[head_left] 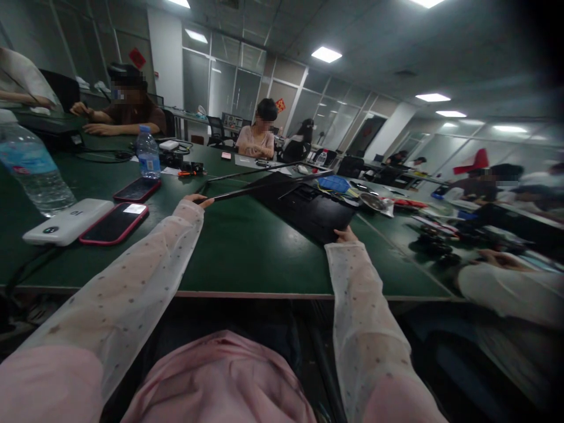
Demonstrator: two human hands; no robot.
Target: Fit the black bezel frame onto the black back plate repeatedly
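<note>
Nearest the camera, two forearms in sheer, dotted white sleeves are stretched forward over the edge of a green table (247, 252). The left hand (199, 201) is seen at the near left corner of a thin dark panel (268, 181), which is raised at a slant from that corner toward the far right; the fingers are closed about the panel's edge, though most of the hand is hidden by the sleeve cuff. The right hand (346, 235) is pressed on the near right corner of a black laptop base (308, 212), which lies flat on the table beneath the lifted panel; only the knuckles are shown, so how far the fingers are curled cannot be told. The base is thus placed between the two hands, just beyond them.

To the left, a white power bank (66, 222) and a red-edged phone (115, 223) are laid side by side, touching, with a second phone (137, 189) farther back. A large water bottle (30, 170) is stood at the far left, and a smaller water bottle (148, 154) behind the phones. At the right edge, another person's sleeve (506, 288) is rested on the table. Farther off, several people are seated at the table's far side.
</note>
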